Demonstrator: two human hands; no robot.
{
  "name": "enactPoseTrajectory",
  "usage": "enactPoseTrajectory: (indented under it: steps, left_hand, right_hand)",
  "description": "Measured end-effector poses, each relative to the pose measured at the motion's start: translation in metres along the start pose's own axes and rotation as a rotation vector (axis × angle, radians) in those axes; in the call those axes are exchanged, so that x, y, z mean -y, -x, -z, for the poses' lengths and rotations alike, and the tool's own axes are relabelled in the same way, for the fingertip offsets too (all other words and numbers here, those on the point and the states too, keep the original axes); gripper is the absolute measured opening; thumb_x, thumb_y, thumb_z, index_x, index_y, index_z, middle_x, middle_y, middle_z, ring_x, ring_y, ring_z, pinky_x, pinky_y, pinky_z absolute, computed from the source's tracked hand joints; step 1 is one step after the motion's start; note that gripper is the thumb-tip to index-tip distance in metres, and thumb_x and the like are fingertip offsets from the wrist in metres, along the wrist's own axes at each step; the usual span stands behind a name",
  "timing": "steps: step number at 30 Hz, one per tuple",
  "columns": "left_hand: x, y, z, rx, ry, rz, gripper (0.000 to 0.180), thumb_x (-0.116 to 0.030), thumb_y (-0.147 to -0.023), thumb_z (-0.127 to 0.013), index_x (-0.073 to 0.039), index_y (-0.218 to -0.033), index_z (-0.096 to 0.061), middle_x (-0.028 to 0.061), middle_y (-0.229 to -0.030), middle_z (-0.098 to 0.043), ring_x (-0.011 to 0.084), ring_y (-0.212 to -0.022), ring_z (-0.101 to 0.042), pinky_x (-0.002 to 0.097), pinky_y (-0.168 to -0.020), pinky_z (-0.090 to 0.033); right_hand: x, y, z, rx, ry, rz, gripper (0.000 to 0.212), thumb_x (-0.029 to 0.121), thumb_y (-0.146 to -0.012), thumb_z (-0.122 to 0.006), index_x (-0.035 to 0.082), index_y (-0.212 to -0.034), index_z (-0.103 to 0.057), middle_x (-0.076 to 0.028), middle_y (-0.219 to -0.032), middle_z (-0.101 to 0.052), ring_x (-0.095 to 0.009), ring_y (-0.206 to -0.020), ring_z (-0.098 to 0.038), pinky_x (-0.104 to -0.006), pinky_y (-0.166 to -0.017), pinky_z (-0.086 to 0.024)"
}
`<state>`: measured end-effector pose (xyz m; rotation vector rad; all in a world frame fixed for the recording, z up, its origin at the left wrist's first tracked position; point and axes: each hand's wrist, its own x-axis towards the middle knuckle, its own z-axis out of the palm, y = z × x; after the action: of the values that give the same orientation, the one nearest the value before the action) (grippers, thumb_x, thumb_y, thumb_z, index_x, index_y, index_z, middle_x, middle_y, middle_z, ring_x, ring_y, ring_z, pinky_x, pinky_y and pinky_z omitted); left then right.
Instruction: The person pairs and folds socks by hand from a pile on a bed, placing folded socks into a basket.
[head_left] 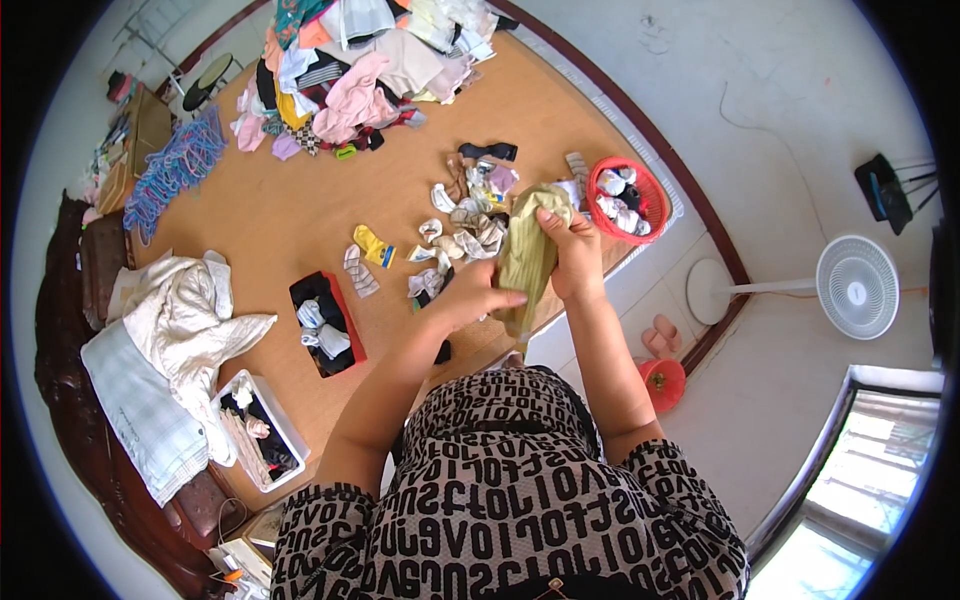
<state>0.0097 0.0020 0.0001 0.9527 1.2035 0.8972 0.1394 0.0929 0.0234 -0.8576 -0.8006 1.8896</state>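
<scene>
An olive-green ribbed sock (528, 255) hangs stretched between my two hands, above the near right part of the wooden surface. My right hand (576, 252) pinches its upper part, thumb on the front. Lower down, my left hand (472, 296) grips the other side, with the thumb across the cloth and the fingers hidden behind it. Just beyond lies a loose heap of socks (470, 215) in white, grey, brown and black. A yellow sock (373, 246) and a striped sock (360, 272) lie to the left of the heap.
A red basket (655, 205) of rolled socks stands at right. At left are a red-and-black box (352, 345) and a white bin (295, 435), both holding clothing. A clothes pile (370, 90), blue hangers (180, 165) and folded bedding (150, 380) lie farther off; a fan (857, 287) stands right.
</scene>
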Motion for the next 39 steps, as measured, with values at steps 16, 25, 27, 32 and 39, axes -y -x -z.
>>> enactPoseTrajectory:
  steps: [16,25,27,32,39]
  left_hand:
    - [0.039,-0.006,-0.015,-0.407,-0.086,-0.515,0.069,-0.016,-0.074,-0.069,0.000,-0.124,-0.025,0.0191,-0.124,-0.040,0.0285,-0.121,-0.037,0.0365,-0.101,-0.030]
    - [0.021,-0.013,-0.012,-0.415,-0.213,-0.237,0.049,-0.023,-0.071,-0.073,0.001,-0.108,-0.051,0.0154,-0.091,-0.063,0.0222,-0.082,-0.061,0.0314,-0.074,-0.047]
    - [0.035,-0.013,-0.005,-0.341,-0.235,-0.198,0.039,-0.024,-0.074,-0.071,0.001,-0.100,-0.058,0.0134,-0.080,-0.065,0.0207,-0.072,-0.063,0.0304,-0.067,-0.048]
    - [0.039,-0.005,-0.002,-0.301,-0.313,-0.129,0.035,-0.027,-0.077,-0.068,0.001,-0.097,-0.062,0.0118,-0.078,-0.066,0.0181,-0.070,-0.063,0.0293,-0.065,-0.047]
    - [0.015,-0.009,-0.004,-0.294,0.079,-0.400,0.044,-0.031,-0.076,-0.069,-0.002,-0.107,-0.056,0.0101,-0.089,-0.065,0.0181,-0.075,-0.061,0.0290,-0.070,-0.048]
  right_hand:
    - [0.001,-0.003,-0.005,-0.098,0.037,0.144,0.009,0.005,-0.082,-0.062,0.001,-0.090,-0.064,-0.005,-0.082,-0.065,-0.011,-0.068,-0.061,-0.0249,-0.061,-0.049]
    - [0.009,0.000,-0.008,-0.091,-0.051,0.129,0.014,0.000,-0.079,-0.063,0.000,-0.093,-0.063,-0.006,-0.085,-0.065,-0.013,-0.072,-0.062,-0.0248,-0.063,-0.050]
    - [0.016,-0.006,0.011,-0.084,-0.018,0.106,0.019,-0.002,-0.080,-0.060,0.000,-0.099,-0.061,-0.008,-0.091,-0.065,-0.016,-0.080,-0.063,-0.0282,-0.071,-0.052]
    - [0.013,-0.002,0.015,-0.119,0.019,0.099,0.016,-0.002,-0.079,-0.062,0.000,-0.095,-0.061,-0.007,-0.086,-0.065,-0.015,-0.075,-0.062,-0.0262,-0.067,-0.051]
    - [-0.004,0.015,0.000,0.041,0.071,-0.057,0.014,0.004,-0.079,-0.065,0.000,-0.093,-0.064,-0.006,-0.083,-0.066,-0.012,-0.071,-0.060,-0.0239,-0.065,-0.048]
